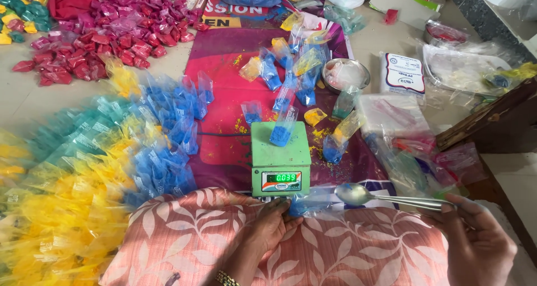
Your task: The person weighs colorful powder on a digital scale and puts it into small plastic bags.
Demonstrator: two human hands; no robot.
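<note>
This looks like a small home packing workshop where I sit on the floor [33, 98]. Around me lie heaps of little plastic packets of coloured powder: red and pink ones [106, 37] at the far left, blue ones [162, 135] and yellow ones [61, 208] nearer. A small green weighing scale [279, 160] stands on a spread banner [224, 96], with a steel bowl [345, 75] beyond it.

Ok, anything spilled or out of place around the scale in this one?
Yes: loose yellow powder lies spilled on the pink mat just right of the green scale. On the scale a small bag of blue powder leans tilted. The right hand holds a spoon; the left hand holds a blue bag.
</note>
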